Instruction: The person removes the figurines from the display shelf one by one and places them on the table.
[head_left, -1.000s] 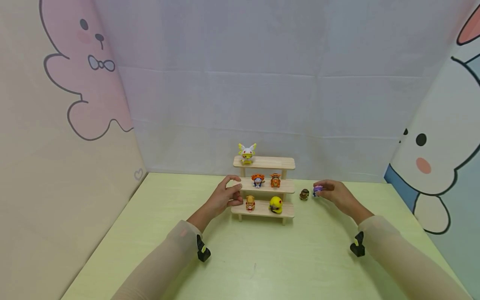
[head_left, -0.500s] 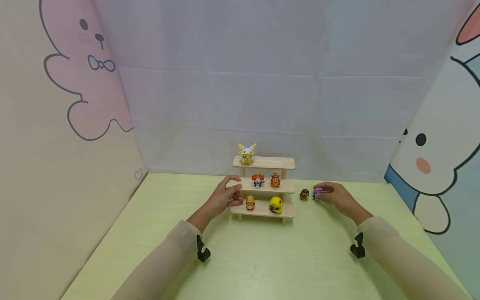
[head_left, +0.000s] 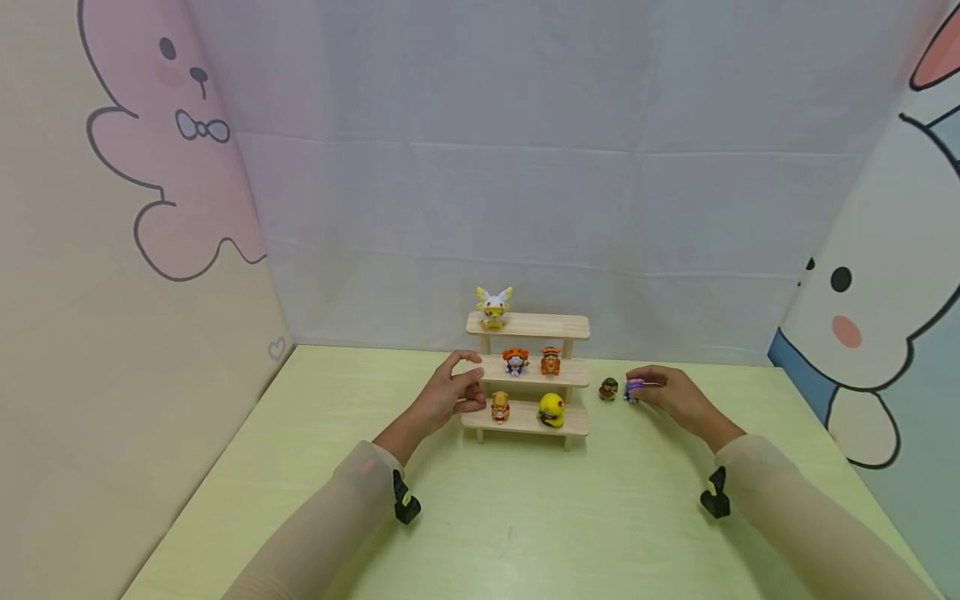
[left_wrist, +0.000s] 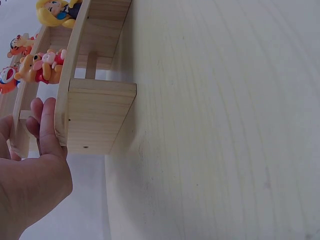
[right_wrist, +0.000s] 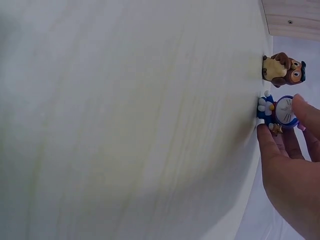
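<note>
A three-tier wooden display shelf (head_left: 525, 425) stands on the table, with my left hand (head_left: 442, 392) gripping its left end. In the left wrist view the left-hand fingers (left_wrist: 48, 131) reach over the end of the lowest board. To the right of the shelf, my right hand (head_left: 678, 400) pinches a small blue-and-white cat figurine (right_wrist: 285, 111) with a purple top at the back. The cat stands upright at the tabletop, thumb and fingers on either side of its head. Close beside it is a brown owl figurine (right_wrist: 280, 69).
A white-and-yellow eared figurine (head_left: 493, 309) occupies the top tier. On the middle tier are an orange-hooded figurine (head_left: 515, 361) and a tiger figurine (head_left: 551, 361). A bear figurine (head_left: 500, 407) and a yellow-haired figurine (head_left: 551, 409) sit on the lowest. A pale curtain (head_left: 450, 208) hangs behind.
The cat figurine has turned a little and shifted slightly down in my right hand's pinch. My left hand and the shelf have stayed in place.
</note>
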